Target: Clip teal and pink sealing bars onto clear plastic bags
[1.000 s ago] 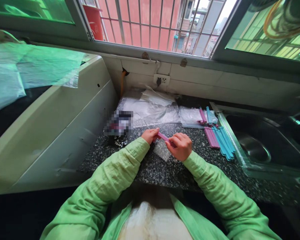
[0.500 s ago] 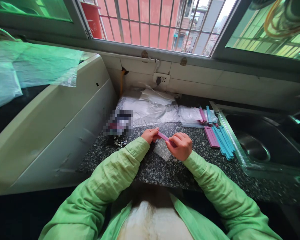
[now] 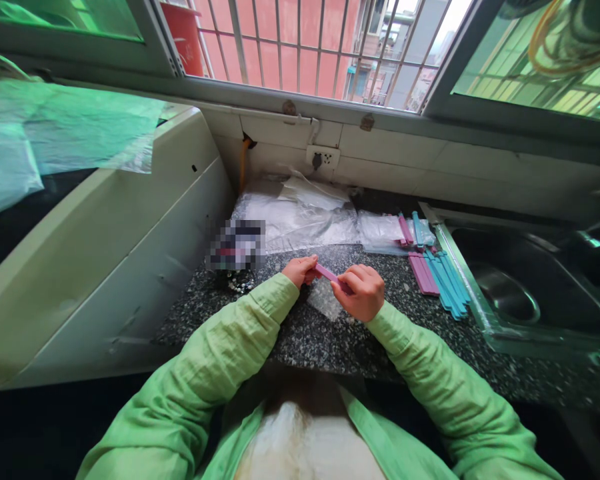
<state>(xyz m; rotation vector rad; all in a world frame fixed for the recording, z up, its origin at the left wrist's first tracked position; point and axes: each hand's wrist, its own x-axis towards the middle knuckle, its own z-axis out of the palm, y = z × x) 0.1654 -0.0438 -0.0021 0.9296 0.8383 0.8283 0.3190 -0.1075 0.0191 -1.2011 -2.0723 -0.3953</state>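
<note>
Near the middle of the frame, our two hands hold one pink clip stick (image 3: 326,272) over the dark speckled counter (image 3: 300,337). Our left hand (image 3: 300,270) pinches the left end of the stick with its fingers pressed together. Our right hand (image 3: 363,291) curls around the right end and grips it tight. A small clear bag (image 3: 324,300) hangs just under the stick, between our hands. To the right of the middle we see a bunch of pink and blue sticks (image 3: 440,277) lying on the counter, near the metal sink (image 3: 530,293) at the right side. Above our hands, toward the wall, lies a pile of clear plastic bags (image 3: 300,217). Green sleeves (image 3: 220,353) cover our arms
</note>
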